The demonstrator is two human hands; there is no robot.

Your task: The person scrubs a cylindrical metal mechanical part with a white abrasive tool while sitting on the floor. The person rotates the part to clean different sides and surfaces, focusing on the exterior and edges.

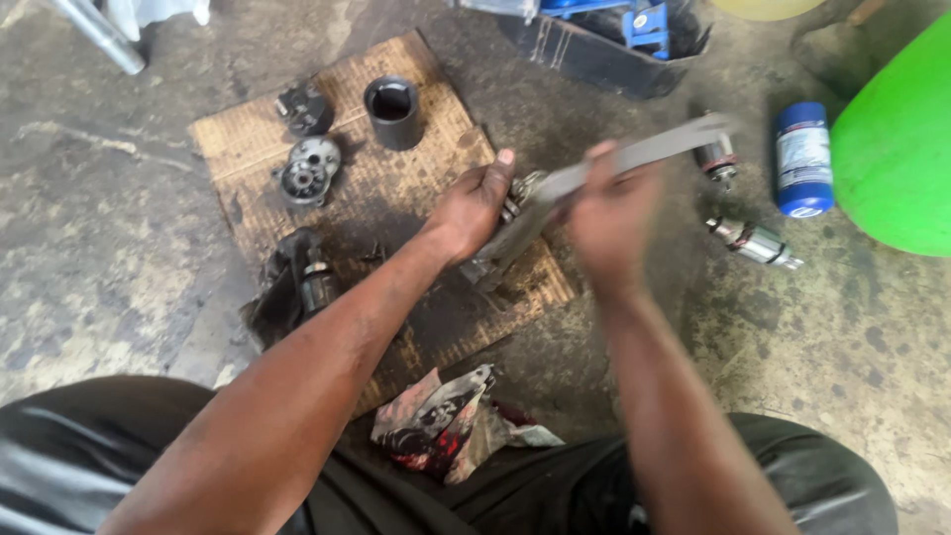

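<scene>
While the cardboard sheet [396, 188] on the concrete floor [119, 267] carries the loose parts, work centres on the metal assembly [507, 233] above its right edge. Left hand [474, 210]: grip clenched round the assembly. Right hand [609, 213], blurred: grip closed on the flat metal tool [644, 151], tip at the assembly. Judgement: brace the assembly firmly, lever in short strokes. Black cylinder [393, 111] well apart.
</scene>
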